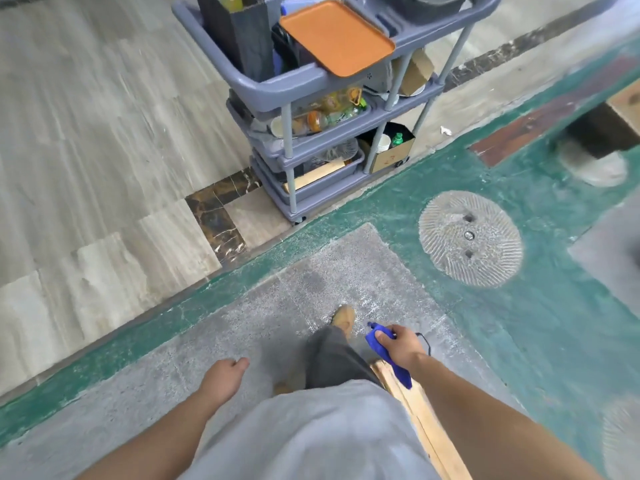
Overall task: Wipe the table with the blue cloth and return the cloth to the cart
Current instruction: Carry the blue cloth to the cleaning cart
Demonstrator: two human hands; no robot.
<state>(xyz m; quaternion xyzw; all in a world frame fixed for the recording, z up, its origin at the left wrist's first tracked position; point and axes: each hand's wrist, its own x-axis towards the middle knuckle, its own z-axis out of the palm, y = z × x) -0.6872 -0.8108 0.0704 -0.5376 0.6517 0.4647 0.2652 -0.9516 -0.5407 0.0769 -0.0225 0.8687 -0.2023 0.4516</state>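
- On a patch of grey concrete bordered in green paint, a person stands a few steps short of a grey three-tier cart [313,85].
- The right hand [401,342] is closed around the blue cloth [381,351], which is bunched up, one end trailing down past the wrist.
- The left hand [225,375] hangs empty, fingers loosely curled.
- An orange tray [336,38] lies tilted across the cart's top tier beside a dark paper bag [242,36].
- Bottles [325,116] crowd the middle tier; their labels are too blurred to read.
- A cardboard box [389,152] on the bottom tier bears a red mark, illegible.
- A wooden plank [426,427] runs beneath the right forearm.
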